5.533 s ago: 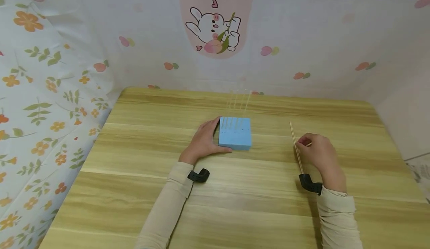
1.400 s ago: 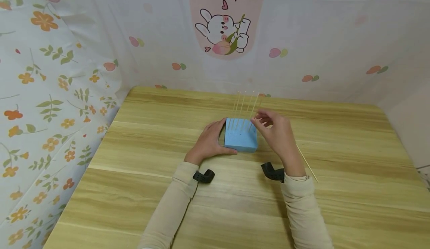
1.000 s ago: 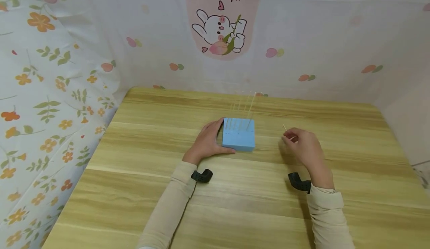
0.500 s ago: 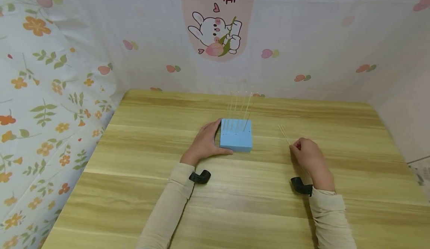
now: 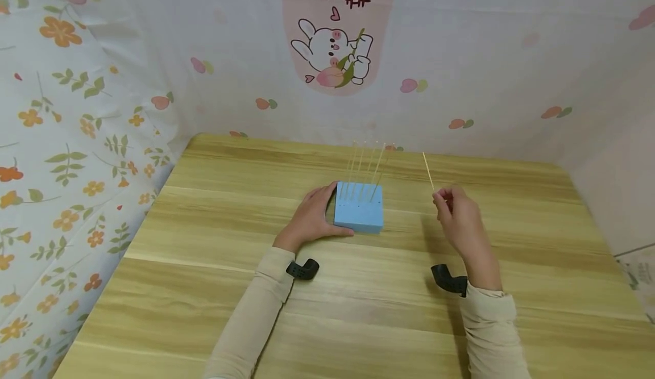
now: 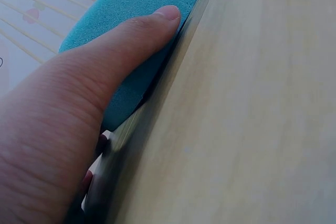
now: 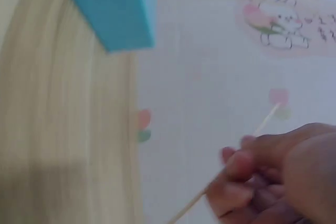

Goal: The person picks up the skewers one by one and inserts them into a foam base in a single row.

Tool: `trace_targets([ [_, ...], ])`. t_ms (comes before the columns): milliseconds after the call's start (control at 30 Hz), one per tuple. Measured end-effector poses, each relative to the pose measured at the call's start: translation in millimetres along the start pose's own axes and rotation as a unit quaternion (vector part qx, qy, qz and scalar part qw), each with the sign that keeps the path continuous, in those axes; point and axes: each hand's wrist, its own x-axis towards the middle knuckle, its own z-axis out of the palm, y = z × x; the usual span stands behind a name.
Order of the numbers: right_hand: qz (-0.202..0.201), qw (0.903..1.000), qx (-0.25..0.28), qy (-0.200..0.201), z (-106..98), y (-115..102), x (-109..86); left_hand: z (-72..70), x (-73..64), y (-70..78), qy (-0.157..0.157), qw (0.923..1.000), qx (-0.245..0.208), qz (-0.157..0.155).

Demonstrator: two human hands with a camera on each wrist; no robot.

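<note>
A light blue foam block [image 5: 358, 220] sits on the table, with several thin wooden skewers [image 5: 378, 169] standing in a row toward its back and small dark marks on its top in front of them. My left hand [image 5: 309, 215] grips the block from the left; its thumb [image 6: 142, 32] lies along the front face in the left wrist view, and the other fingers are mostly hidden behind. To the right of the block, my right hand [image 5: 463, 220] is raised, pinching another skewer [image 5: 428, 171] between thumb and fingers. That skewer [image 7: 191, 203] sticks out at both sides of the fingers in the right wrist view.
The wood-grain table [image 5: 358, 322] extends around both hands, and its far edge meets a white printed cloth [image 5: 220, 38]. A black device [image 5: 303, 269] is worn on the left wrist and a similar device [image 5: 449, 279] on the right.
From beside the block's skewers, my right hand moved right, reached the skewer lying on the table, and lifted it. My left hand has stayed on the block.
</note>
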Motion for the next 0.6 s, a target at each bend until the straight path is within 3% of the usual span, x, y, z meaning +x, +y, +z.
trace_targets([
  [133,-0.052,0.995,0.049,0.069,9,-16,9.8,-0.2,0.7,1.4,-0.004,1.0,0.001,-0.004],
  [267,-0.104,0.9799,0.116,0.124,18,-32,21.5,-0.9,0.5,1.1,-0.004,1.0,0.001,-0.001],
  [367,-0.123,0.9731,0.142,0.133,24,-44,28.5,0.0,0.7,0.3,-0.003,1.0,0.001,-0.004],
  [600,-0.147,0.9743,0.134,0.106,38,-60,34.6,0.9,0.7,-1.9,0.0,1.0,0.002,-0.008],
])
